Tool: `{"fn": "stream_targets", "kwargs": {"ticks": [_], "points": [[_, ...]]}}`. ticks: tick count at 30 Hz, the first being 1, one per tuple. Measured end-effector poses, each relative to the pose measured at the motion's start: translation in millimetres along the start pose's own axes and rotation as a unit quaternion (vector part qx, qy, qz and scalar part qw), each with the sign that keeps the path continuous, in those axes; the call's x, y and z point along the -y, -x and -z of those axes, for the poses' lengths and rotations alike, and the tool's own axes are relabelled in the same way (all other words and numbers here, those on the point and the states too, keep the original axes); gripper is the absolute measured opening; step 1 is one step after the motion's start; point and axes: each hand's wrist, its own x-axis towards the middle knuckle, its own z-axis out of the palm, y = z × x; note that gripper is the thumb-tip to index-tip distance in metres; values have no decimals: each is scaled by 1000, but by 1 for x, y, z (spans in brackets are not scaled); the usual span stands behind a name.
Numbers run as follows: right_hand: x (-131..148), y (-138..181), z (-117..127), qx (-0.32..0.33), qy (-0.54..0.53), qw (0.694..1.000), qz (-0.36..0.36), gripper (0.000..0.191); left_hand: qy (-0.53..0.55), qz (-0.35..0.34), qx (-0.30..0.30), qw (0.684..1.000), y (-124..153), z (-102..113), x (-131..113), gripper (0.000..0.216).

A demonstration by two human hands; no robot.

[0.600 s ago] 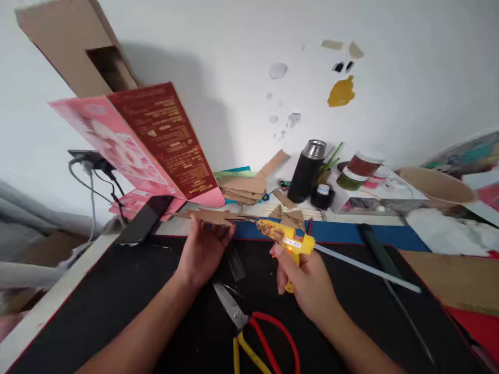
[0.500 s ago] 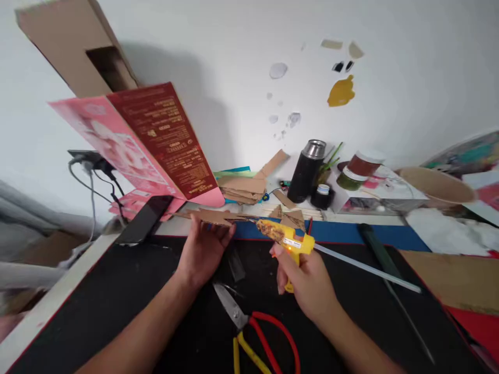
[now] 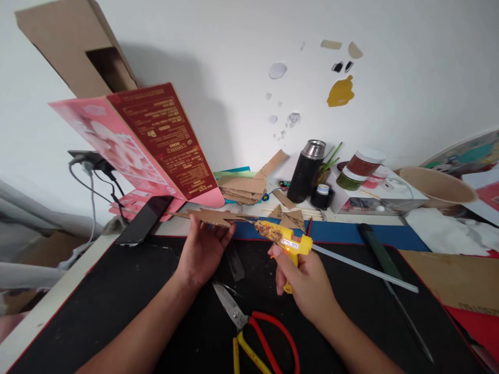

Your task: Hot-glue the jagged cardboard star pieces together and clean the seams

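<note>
From the head camera, looking down at a black tabletop against a white wall.

My left hand holds a flat, jagged cardboard piece up off the tabletop. The palm is under it and the fingers curl around its near edge. My right hand is wrapped around the grip of a yellow glue gun, with the forefinger at the trigger. A small orange light glows on the gun's body, and a clear glue stick juts out of its back, slanting to the right. The crusted nozzle points left and meets, or nearly meets, the right end of the cardboard piece.

The cutting looks done, since the piece already has its zigzag outline. The gluing seems to be at its start: I cannot make out any glue on the brown surface, and nothing is joined to it yet.

Scissors with red and yellow handles lie open just below my hands. Small cardboard triangles sit behind the gun, a stack of cardboard scraps lies farther back, and a black flask stands beside them. A dark phone lies at the left, beneath a leaning pink and red box.
</note>
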Motion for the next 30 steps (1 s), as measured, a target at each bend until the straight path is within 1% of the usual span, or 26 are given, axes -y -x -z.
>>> {"fn": "stream_targets", "kwargs": {"ticks": [17,21,26,30], "points": [[-3,2,-7,6,-14,1000,-8,60,-7,-6,-8,1000,0,-1,1,48],[-2,2,-6,4,-13,1000,-3,57,-4,0,-6,1000,0,-1,1,46],[-3,2,-5,9,-20,1000,-13,55,-9,-3,-1,1000,0,-1,2,50],[-5,2,-4,36,-11,999,-14,49,-5,-1,1,1000,-1,-2,1,46]]}}
